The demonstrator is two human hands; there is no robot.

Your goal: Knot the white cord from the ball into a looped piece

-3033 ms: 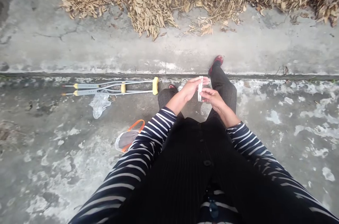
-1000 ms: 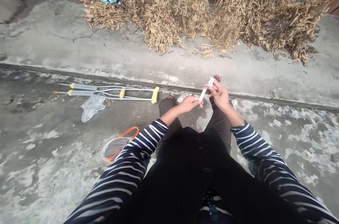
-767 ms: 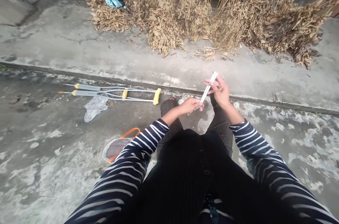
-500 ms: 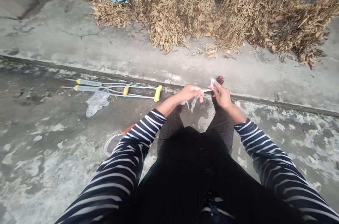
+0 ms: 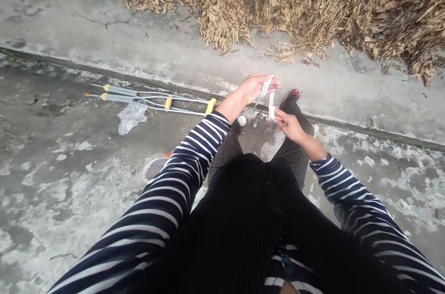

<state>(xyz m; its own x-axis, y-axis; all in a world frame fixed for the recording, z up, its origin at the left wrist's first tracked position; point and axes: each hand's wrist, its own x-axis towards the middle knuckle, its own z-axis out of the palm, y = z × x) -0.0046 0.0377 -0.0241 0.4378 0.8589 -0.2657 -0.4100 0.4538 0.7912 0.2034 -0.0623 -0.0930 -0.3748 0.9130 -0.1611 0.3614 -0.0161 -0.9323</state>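
Grey, patchy concrete ground (image 5: 59,182) rises at a low ledge (image 5: 104,77), and along the upper level lie bundles of dried brown leafy stalks (image 5: 222,11). A person in a navy-and-white striped top (image 5: 149,206) and dark trousers leans forward over bent knees, with a red shoe (image 5: 292,95) resting near the ledge. On the person's left lie a pair of aluminium underarm crutches with yellow grips (image 5: 168,103) and a crumpled clear plastic bag (image 5: 131,118). Above the knees, a narrow white strap (image 5: 271,107) runs between the hands, close to the ledge. The left hand (image 5: 257,90) is half open, its fingers extended and the strap crossing them, though I cannot tell whether it grips. The right hand (image 5: 290,126) is nearly closed, pinching the strap's lower part between thumb and fingers. The strap looks light, soft and limp, apt to twist, so a pinch across its flat band seems the surest hold.
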